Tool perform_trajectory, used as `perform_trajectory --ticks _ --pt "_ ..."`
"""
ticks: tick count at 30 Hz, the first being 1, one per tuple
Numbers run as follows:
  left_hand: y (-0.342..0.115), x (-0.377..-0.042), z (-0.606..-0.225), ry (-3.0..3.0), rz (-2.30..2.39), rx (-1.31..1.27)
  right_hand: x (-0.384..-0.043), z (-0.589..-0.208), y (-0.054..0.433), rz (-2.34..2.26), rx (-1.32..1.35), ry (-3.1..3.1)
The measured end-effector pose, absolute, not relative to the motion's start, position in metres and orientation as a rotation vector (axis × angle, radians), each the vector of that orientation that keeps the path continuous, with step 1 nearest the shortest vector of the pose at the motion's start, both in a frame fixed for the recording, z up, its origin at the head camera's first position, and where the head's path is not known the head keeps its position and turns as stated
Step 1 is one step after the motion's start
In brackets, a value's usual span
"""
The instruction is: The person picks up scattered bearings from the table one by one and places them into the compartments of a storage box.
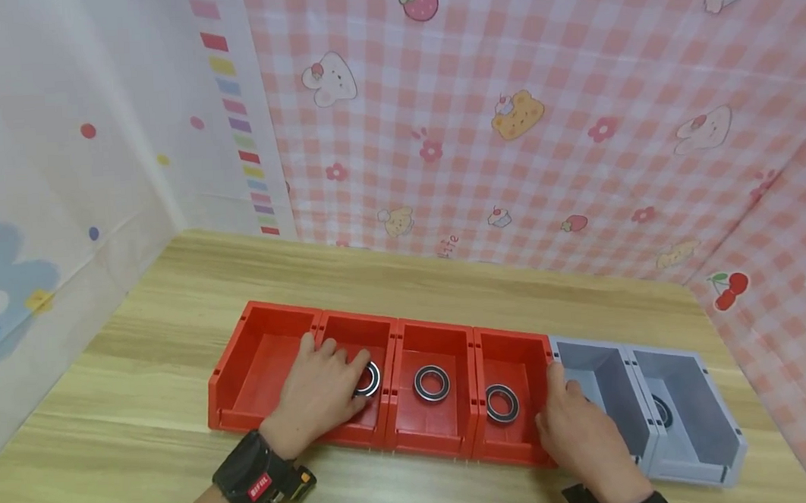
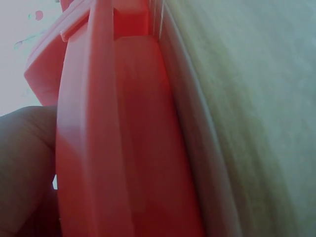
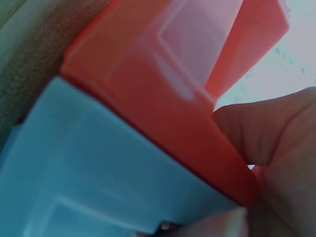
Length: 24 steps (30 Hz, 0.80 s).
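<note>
In the head view, my left hand [image 1: 322, 396] reaches into the second red bin [image 1: 352, 328]. Its thumb and index finger close about the edges of a ring-shaped bearing [image 1: 376, 376], partly covering it. My right hand [image 1: 583, 432] straddles the adjoining walls of the rightmost red bin [image 1: 513, 344] and the first grey bin [image 1: 604, 378], thumb on the red side. The right wrist view shows that thumb [image 3: 256, 128] against the red wall and a fingertip on the grey side. A bearing [image 1: 513, 404] lies in that red bin, left of the thumb.
Another bearing [image 1: 420, 384] lies in the third red bin [image 1: 435, 337]. The far-right grey bin [image 1: 699, 411] holds one against its left wall. At the row's left end stands a red bin [image 1: 268, 357]. Wood-grain tabletop [image 1: 136, 372] surrounds the bins; patterned cloth [image 1: 474, 164] hangs behind.
</note>
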<state>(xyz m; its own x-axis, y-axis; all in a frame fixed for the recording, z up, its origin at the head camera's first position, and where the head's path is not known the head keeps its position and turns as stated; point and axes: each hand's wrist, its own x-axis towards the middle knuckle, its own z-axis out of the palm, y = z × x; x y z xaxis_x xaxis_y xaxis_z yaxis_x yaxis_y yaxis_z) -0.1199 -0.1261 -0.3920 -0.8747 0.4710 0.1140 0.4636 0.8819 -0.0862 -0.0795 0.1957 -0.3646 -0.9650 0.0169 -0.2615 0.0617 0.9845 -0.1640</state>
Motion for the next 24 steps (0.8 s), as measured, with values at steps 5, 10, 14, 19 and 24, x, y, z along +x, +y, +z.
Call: perform_trajectory --ticks 5,10,14,19,24 --pt "-0.1263 -0.1205 -0.3915 -2.915 0.113 -0.73 -0.0803 -0.3628 0.1955 -0.251 0.049 2.877" --pt "-0.1264 -0.1195 -0.3926 -2.913 0.119 -0.74 -0.0791 -0.3634 0.1952 -0.255 0.046 2.884" --pt "-0.1264 -0.119 -0.3937 -2.891 0.121 -0.758 -0.0786 -0.3641 0.1961 -0.241 0.044 2.887" --pt "-0.1269 -0.1189 -0.3948 -2.88 0.149 -0.765 -0.078 -0.3641 0.1965 -0.231 0.022 2.904" --pt "-0.128 -0.1189 -0.3942 -2.884 0.168 -0.77 -0.0775 -0.3638 0.1956 -0.239 0.019 2.911"
